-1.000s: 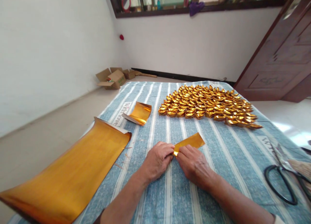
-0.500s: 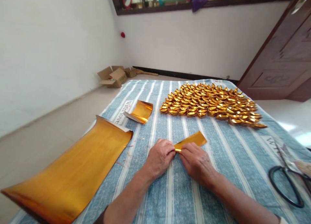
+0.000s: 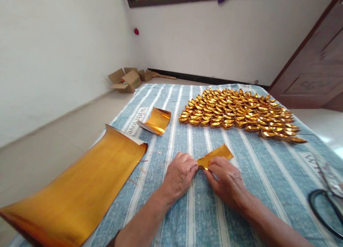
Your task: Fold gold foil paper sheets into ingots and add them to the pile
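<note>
A strip of gold foil paper (image 3: 218, 154) lies slanted between my hands at the middle of the table, its near edge folded. My left hand (image 3: 180, 175) pinches the strip's left end. My right hand (image 3: 226, 179) grips the near edge further right, thumb below and fingers on top, covering part of it. To the left rests a large curled stack of gold foil sheets (image 3: 80, 182). A smaller stack of gold foil pieces (image 3: 157, 120) sits beyond it. Many folded gold paper ingots (image 3: 238, 113) stand packed in rows at the back right.
Black-handled scissors (image 3: 325, 204) lie at the right edge, partly out of view. Underneath everything is a blue and white striped cloth (image 3: 206, 218). Past the table's far left corner, an open cardboard box (image 3: 128, 82) stands on the floor by the wall.
The view has shifted slightly, so the scissors sit further right. My right hand has moved a little away from my left, and the narrow folded edge between them now looks wider and looser.
</note>
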The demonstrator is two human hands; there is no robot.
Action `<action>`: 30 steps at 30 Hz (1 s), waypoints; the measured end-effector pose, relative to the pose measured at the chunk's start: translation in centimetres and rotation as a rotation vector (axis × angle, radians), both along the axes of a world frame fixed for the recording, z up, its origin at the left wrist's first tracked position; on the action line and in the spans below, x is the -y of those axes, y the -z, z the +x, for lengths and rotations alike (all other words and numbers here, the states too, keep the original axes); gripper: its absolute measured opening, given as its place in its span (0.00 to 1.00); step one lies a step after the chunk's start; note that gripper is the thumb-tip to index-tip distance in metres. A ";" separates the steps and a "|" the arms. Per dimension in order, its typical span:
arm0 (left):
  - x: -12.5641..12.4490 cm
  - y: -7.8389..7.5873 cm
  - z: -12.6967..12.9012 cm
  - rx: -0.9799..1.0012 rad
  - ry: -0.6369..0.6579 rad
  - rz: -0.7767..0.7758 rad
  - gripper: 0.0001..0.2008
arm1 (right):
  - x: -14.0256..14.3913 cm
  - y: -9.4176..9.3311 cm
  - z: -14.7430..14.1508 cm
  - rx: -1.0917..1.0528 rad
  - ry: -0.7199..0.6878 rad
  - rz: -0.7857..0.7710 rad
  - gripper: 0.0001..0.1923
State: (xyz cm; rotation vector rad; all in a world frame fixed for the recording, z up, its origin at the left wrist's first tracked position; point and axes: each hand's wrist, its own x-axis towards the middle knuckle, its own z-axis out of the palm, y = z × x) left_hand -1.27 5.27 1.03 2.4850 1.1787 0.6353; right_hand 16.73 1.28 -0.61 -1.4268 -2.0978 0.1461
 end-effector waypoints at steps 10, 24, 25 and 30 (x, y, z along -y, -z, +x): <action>0.3 0.0 0.6 -0.101 -0.076 0.059 0.10 | -0.4 0.0 -0.1 0.045 0.015 0.043 0.19; 1.0 0.1 1.2 -0.141 -0.182 0.070 0.08 | -0.3 0.4 -0.6 0.076 0.109 0.132 0.21; 1.0 0.1 1.3 -0.143 -0.187 0.081 0.08 | -0.3 0.4 -0.6 0.080 0.113 0.138 0.21; 1.0 0.1 1.4 -0.134 -0.205 0.156 0.10 | -0.4 0.6 -0.7 0.096 0.119 0.166 0.20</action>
